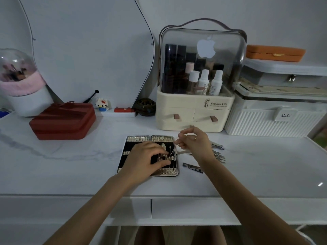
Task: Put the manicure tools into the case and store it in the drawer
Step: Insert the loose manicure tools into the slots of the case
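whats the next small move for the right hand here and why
Probably lower the thin tool pinched in the right hand into a loop of the open case, since its tip already hangs over the right half while the left hand steadies the tools there.

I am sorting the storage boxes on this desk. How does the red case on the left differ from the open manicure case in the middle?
The red case is closed and thick, with soft rounded corners; the manicure case lies open and flat. The red case is plain striped red, while the manicure case has a black lining and shiny patterned metal edges. No hand touches the red case; the left hand rests in the manicure case. Both lie on the white tabletop.
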